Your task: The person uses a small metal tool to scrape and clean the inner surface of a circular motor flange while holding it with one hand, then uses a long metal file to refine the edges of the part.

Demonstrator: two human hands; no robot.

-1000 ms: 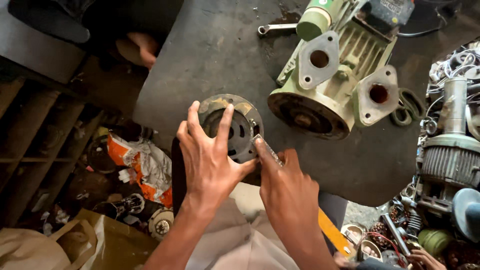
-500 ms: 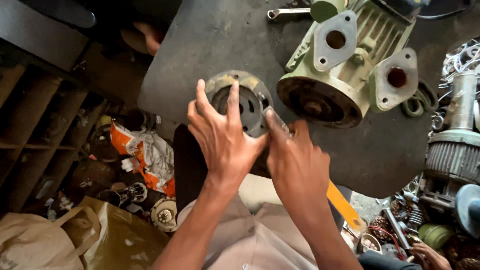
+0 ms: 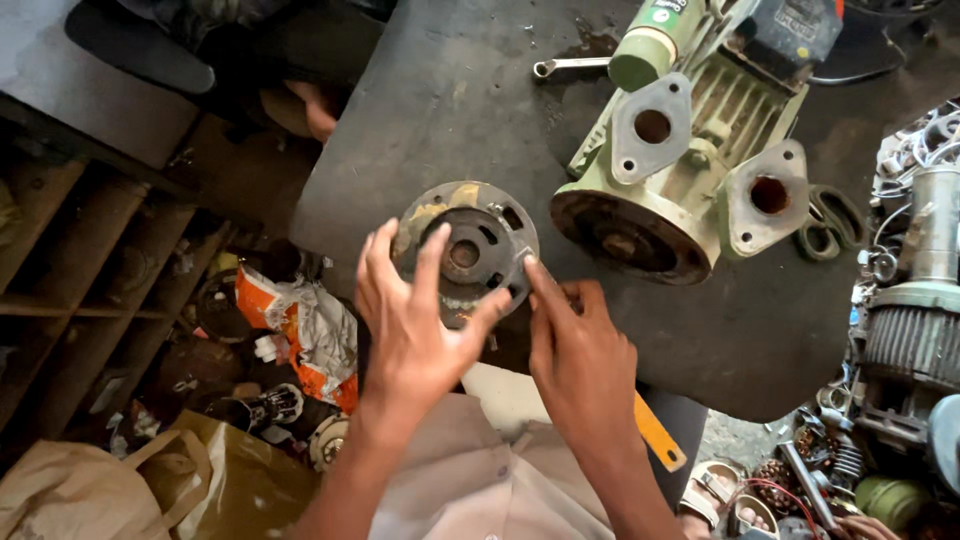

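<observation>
Nearest the camera, the left hand (image 3: 415, 325) lies over the near-left part of a round metal end cover (image 3: 465, 250), its fingers (image 3: 432, 262) spread wide and flat, thumb reaching toward four o'clock on the disc's rim. Just beside it, the right hand (image 3: 580, 365) has its fingers drawn together, the forefinger tip pressing the rim at about four o'clock; whether it pinches anything small there I cannot tell. The cover rests flat on the dark, stained workbench (image 3: 440, 110), near its front edge, with a central hub, slotted openings round it and a patch of yellowish residue at eleven o'clock. It looks like cast metal: stiff, fairly heavy for its size, probably greasy, not fragile but awkward to lift by the flat face; the outer rim or the slots seem the surest holds. At two o'clock from the cover, close but apart, lies a pale green motor housing (image 3: 690, 170) with two flanged ports. Beyond it, at twelve o'clock, a spanner (image 3: 570, 66) lies on the bench. A yellow-handled tool (image 3: 655, 432) sticks out under the right forearm.
</observation>
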